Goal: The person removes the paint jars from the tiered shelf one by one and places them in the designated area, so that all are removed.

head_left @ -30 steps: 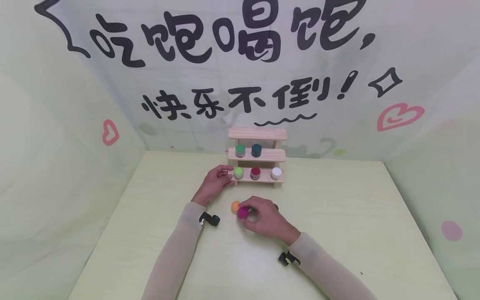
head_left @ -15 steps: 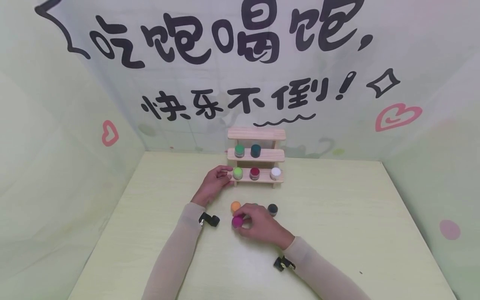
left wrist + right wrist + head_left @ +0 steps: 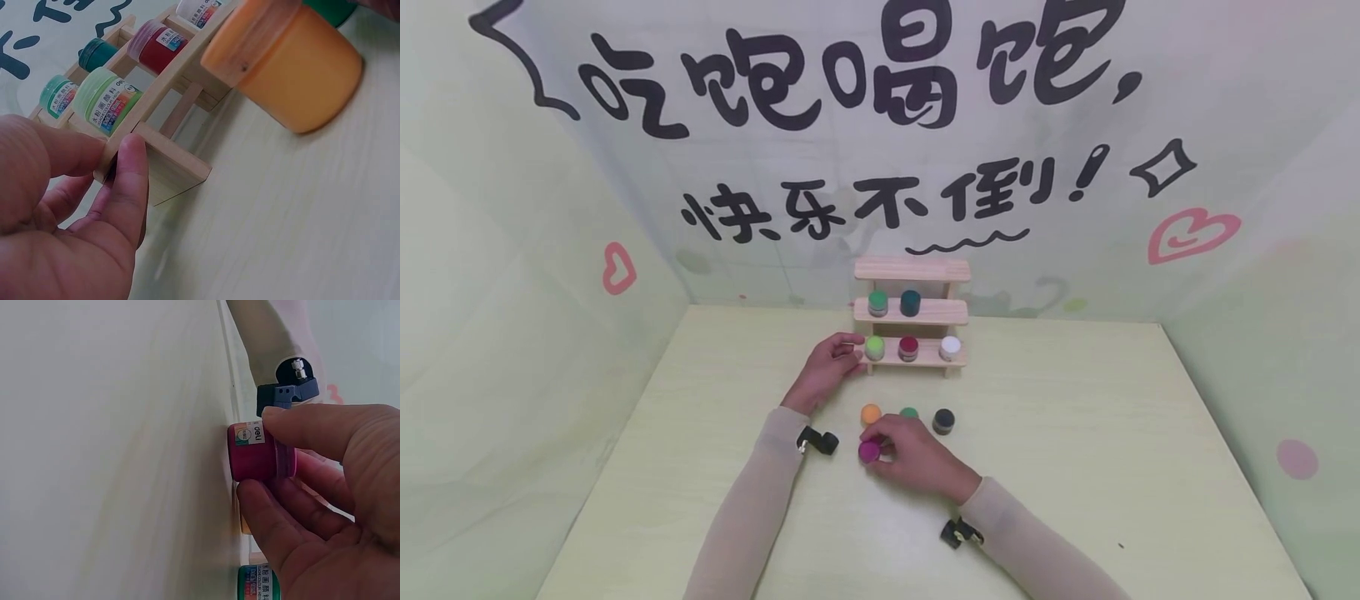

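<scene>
My right hand (image 3: pixel 919 455) pinches a magenta paint jar (image 3: pixel 869 452) between thumb and fingers, in front of the orange jar. In the right wrist view the magenta jar (image 3: pixel 255 451) is upright, its base right at the tabletop. My left hand (image 3: pixel 829 367) grips the left end of the bottom shelf of a small three-step wooden rack (image 3: pixel 912 268); the left wrist view shows thumb and fingers around that shelf end (image 3: pixel 112 156). On the bottom step stand light green (image 3: pixel 875 347), dark red (image 3: pixel 908 348) and white (image 3: pixel 951 348) jars. Green (image 3: pixel 877 302) and dark teal (image 3: pixel 911 302) jars occupy the middle step's left and centre.
Between rack and right hand, an orange jar (image 3: pixel 871 414), a green jar (image 3: pixel 909 413) partly hidden by the hand, and a black jar (image 3: pixel 943 422) stand in a row on the pale table (image 3: pixel 1075 467). Behind the rack hangs a printed cloth (image 3: pixel 790 158).
My right hand has drawn the magenta jar toward me and slightly left, away from the orange jar. The black and green jars have come into sight. The left hand keeps its hold.
</scene>
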`<act>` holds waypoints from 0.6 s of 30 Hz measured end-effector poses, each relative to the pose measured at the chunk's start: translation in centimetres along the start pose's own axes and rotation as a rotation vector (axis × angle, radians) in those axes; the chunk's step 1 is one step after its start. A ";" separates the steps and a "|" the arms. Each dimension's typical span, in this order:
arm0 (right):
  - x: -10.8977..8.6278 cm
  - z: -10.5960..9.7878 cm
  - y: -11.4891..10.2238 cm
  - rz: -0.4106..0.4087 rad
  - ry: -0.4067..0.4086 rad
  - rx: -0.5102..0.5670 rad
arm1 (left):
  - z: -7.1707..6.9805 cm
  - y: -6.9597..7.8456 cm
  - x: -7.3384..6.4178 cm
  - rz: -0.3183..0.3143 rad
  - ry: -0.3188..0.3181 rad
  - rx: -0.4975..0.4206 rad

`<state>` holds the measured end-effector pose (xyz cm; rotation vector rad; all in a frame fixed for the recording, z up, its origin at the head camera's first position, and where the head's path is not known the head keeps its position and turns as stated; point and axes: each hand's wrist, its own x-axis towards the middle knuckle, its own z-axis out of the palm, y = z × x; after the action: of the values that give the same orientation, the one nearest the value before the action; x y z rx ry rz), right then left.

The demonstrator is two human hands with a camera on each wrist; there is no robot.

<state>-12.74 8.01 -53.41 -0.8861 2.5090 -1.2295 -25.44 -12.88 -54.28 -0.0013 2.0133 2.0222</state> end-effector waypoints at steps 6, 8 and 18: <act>0.0 0.1 0.0 0.025 -0.018 0.039 | 0.0 0.0 0.0 0.002 0.002 0.006; 0.0 0.1 0.0 0.027 -0.020 0.038 | 0.0 0.1 0.0 0.000 0.002 0.009; -0.2 -1.7 -0.7 0.009 0.020 0.107 | 0.1 -0.1 0.0 0.000 0.003 0.009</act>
<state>-13.06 8.93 -51.83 -0.8405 2.4339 -1.3616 -25.45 -12.82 -54.39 -0.0025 2.0242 2.0146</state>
